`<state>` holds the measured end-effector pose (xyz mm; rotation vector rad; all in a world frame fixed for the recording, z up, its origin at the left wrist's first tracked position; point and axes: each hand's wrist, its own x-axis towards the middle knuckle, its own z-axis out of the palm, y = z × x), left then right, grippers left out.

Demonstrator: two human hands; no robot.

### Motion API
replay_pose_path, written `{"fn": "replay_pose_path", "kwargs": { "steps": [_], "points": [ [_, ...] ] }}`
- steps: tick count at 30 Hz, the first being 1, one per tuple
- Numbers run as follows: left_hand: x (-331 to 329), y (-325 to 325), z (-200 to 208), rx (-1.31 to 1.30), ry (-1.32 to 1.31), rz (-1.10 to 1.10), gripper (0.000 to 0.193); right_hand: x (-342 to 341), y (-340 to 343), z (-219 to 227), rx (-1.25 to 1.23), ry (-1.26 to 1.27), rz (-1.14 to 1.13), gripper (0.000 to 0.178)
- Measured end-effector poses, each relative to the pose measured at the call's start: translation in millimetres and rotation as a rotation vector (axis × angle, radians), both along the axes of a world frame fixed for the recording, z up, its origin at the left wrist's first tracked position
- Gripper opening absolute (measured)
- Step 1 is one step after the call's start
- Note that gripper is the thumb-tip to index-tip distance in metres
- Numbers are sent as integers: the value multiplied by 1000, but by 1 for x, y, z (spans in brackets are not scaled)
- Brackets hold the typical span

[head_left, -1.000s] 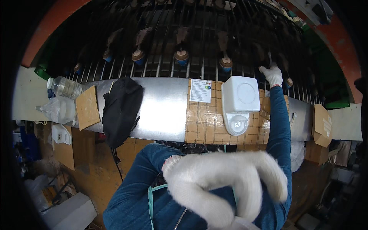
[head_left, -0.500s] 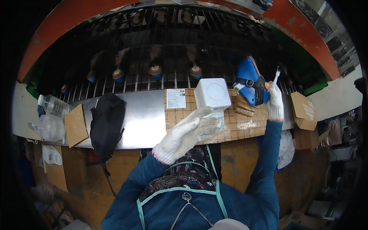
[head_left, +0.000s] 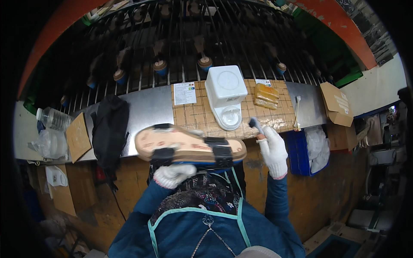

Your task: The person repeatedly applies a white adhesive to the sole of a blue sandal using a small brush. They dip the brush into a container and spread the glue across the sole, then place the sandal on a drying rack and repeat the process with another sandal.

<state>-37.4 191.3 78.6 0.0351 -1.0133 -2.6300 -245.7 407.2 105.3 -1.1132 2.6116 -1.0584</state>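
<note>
My left hand (head_left: 174, 175), in a white knit glove, grips the near side of a sandal (head_left: 189, 145) held sideways over the table's front edge. Its tan sole faces up, black strap pieces lie across it, and a strip of blue last shows beneath. My gloved right hand (head_left: 273, 150) is closed on a small brush (head_left: 255, 124) with a dark tip, to the right of the sandal and apart from it. Beyond the sandal stands a white plastic dispenser (head_left: 226, 88) with a round cup (head_left: 230, 117) at its front.
Yellowish blocks (head_left: 266, 96) and a white-handled stick (head_left: 297, 111) lie right of the dispenser. At left are a black cloth bag (head_left: 110, 133), a cardboard piece (head_left: 78, 137) and a clear bottle (head_left: 53, 119). Shoe lasts (head_left: 160, 66) hang on the rack behind; a blue crate (head_left: 297, 152) sits low right.
The sandal on its blue last has gone from my right hand at the back right to my left hand in front. My right hand has come down and nearer with the brush. The view has shifted.
</note>
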Motion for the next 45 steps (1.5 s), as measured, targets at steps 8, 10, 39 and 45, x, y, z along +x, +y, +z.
{"fn": "replay_pose_path", "kwargs": {
  "steps": [8, 10, 39, 45],
  "points": [
    [25, -32, 30, -235, 427, 659, 100, -16, -12, -43, 77, 415, -156, 11],
    [26, -39, 28, -290, 440, 761, 86, -22, -19, -43, 66, 495, -144, 11],
    [-50, -61, -30, -1020, 183, 1092, 37, -25, -14, -48, -292, -749, -86, 17],
    [-85, -53, -36, -1154, 352, 1131, 35, -8, -50, 24, -339, 539, -56, 19]
  ]
}}
